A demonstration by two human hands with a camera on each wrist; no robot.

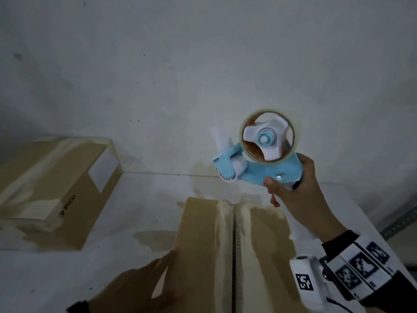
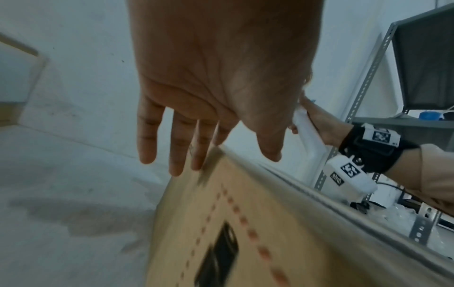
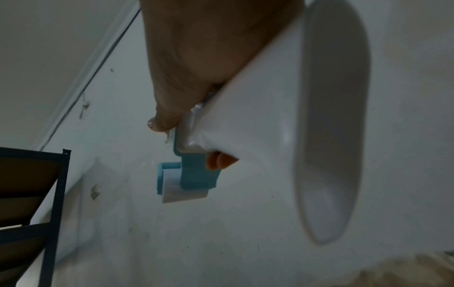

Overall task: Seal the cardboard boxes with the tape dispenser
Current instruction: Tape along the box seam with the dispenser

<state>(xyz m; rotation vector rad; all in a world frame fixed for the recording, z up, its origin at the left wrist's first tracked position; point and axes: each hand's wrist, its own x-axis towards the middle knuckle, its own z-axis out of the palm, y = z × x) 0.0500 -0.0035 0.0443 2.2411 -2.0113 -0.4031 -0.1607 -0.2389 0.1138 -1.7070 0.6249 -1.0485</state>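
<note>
Two boxes on the table, and neither looks freshly sealed as far as I can tell. The near cardboard box (image 1: 203, 245) sits right in front with its centre seam (image 1: 234, 245) still showing a gap. Left hand (image 1: 144, 283) lies flat with straight fingers against its side, steadying it. Right hand (image 1: 291, 190) is wrapped around the handle of the blue tape dispenser (image 1: 259, 154), held up above the far end of the seam, not touching. The second box (image 1: 52, 188) waits off to the left, so basically all the taping is left.
</note>
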